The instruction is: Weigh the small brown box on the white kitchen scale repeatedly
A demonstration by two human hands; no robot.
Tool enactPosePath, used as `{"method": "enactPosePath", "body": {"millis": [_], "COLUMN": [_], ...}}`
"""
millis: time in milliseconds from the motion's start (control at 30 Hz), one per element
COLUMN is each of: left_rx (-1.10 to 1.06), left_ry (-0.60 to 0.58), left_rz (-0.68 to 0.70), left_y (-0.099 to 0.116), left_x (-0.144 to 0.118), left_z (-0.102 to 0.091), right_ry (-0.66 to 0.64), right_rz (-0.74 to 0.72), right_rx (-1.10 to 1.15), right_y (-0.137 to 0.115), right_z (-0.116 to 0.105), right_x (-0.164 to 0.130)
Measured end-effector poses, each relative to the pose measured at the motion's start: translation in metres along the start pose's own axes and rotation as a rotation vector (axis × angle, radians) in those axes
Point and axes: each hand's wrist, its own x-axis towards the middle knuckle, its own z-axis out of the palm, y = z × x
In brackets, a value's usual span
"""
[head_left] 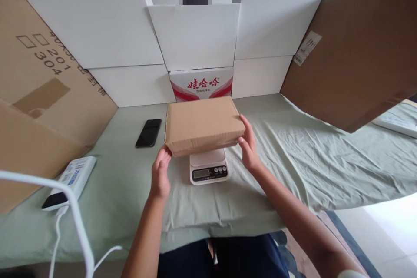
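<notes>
1. At the far left a large brown cardboard sheet (35, 95) leans over the table edge, printed with numbers, and closes off that side.
2. Below it, a white power bank (70, 180) lies near the front left edge of the green cloth (309, 160), with a white cable (65, 208) curving across the foreground.
3. A black phone (149, 132) lies flat on the cloth, just left of the parcel and apart from it.
4. The left hand (160, 173) touches the near left corner of the brown cardboard parcel (203, 124); the fingers are loosely curled, with the tips against the corner and not wrapped around it.
5. The parcel is closed, so its contents cannot be seen. It sits over the white kitchen scale (208, 167), covering the platform; only the display and buttons show. Whether its full weight rests there cannot be told.
6. Behind, white cardboard panels (192, 34) stand as a back wall, with a red-and-white printed carton (201, 84) between them, just beyond the parcel.
7. The right hand (249, 147) presses the parcel's right end, with fingers spread and extended along the side.
8. Right of the hands the cloth is wrinkled and bare up to a second brown cardboard sheet (352, 52) that slants over the right edge.
</notes>
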Motion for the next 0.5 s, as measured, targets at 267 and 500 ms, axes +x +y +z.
{"method": "enactPosePath", "body": {"millis": [267, 500], "left_rx": [-0.011, 0.018], "left_ry": [0.074, 0.056], "left_rz": [-0.107, -0.154], "left_y": [-0.043, -0.082], "left_x": [0.109, 0.110], "left_z": [0.033, 0.028], "right_ry": [-0.022, -0.039], "right_rz": [0.023, 0.071], "right_rx": [0.080, 0.000], "right_y": [0.069, 0.099], "right_z": [0.038, 0.043], "right_x": [0.073, 0.069]}}
